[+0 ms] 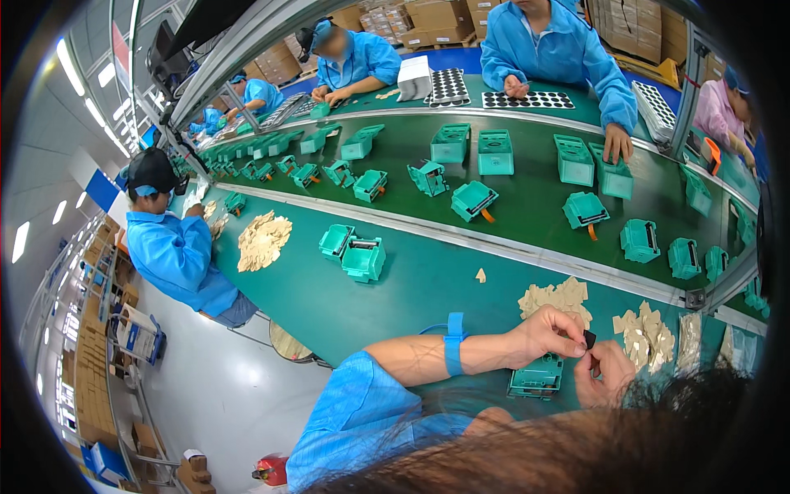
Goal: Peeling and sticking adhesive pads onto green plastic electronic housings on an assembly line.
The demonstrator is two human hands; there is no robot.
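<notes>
Over the green bench, my left hand pinches a small dark square piece between thumb and forefinger. My right hand meets it from the right, its fingertips closed at the lower edge of the same piece. A green plastic housing lies on the bench just below my left hand, partly covered by it. Beyond my left hand is a pile of beige flat cut pieces, and a second beige pile lies right of my hands. A blue wrist strap circles my left forearm.
Two green housings stand on the bench to the left, near another beige heap. Past a metal rail, a conveyor carries rows of green housings. Co-workers in blue sit opposite and at left; one person's hand touches a green housing.
</notes>
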